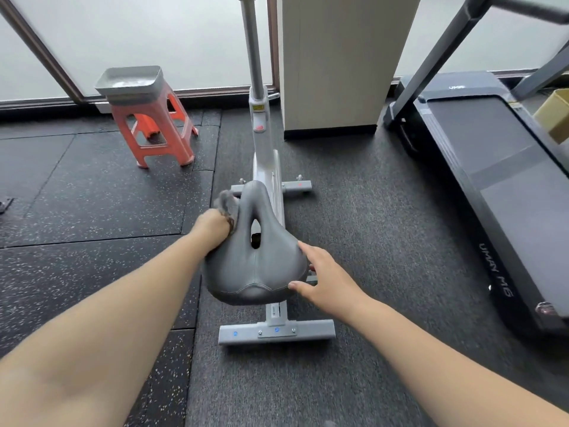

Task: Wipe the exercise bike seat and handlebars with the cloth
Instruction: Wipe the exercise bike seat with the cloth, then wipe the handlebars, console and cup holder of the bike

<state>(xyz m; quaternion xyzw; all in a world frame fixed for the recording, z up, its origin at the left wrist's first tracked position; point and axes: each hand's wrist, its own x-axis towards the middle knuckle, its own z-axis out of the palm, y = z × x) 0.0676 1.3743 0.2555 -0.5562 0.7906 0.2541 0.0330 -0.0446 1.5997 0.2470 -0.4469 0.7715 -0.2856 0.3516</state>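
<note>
- My right hand (323, 277) steadies the seat (255, 260), fingers spread straight against its rear right edge.
- My left hand (212, 229) clamps the bunched cloth (226, 204) against the seat's left flank.
- I'd press firmly and follow the curve.
- The seat's long axis runs away from me, nose toward the handlebar post (252, 47).
</note>
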